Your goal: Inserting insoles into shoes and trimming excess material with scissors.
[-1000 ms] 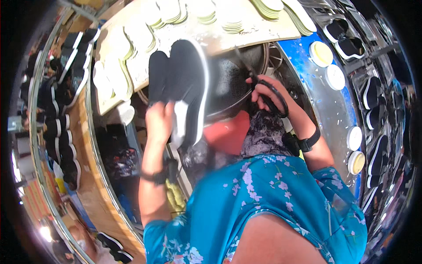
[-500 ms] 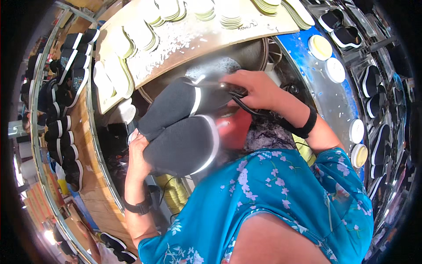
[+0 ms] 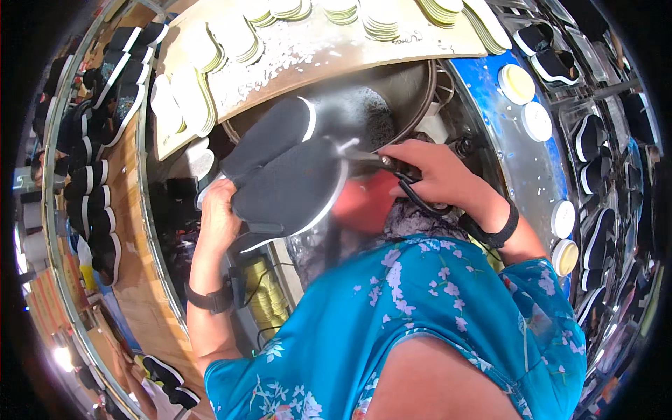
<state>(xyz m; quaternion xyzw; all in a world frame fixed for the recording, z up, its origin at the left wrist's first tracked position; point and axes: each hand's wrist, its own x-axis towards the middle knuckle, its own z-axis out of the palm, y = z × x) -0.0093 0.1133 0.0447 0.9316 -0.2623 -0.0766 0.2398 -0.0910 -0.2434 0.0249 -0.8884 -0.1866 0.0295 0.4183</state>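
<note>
Two black fabric shoes with white sole edges are gripped together by my left hand (image 3: 219,213), which is wrapped round their heel ends. The nearer shoe (image 3: 290,185) lies beside the farther shoe (image 3: 269,136), both toes pointing right. In my right hand (image 3: 451,178) is a pair of scissors (image 3: 425,201) with black handles. Its blades point left and meet the white edge at the nearer shoe's toe, where a small white bit shows. Whether the blades are parted there is too blurred to tell.
Beyond the shoes is a round dark basin (image 3: 420,105). A board (image 3: 280,84) above it carries stacked soles and white scraps. White and yellow round containers (image 3: 516,84) stand on the metal surface at right. Racks of black shoes (image 3: 105,210) flank both sides.
The scissors have moved from the farther shoe's toe to the nearer shoe's, my right hand shifting right and toward me. The shoes have turned slightly, and more of their white edge shows below.
</note>
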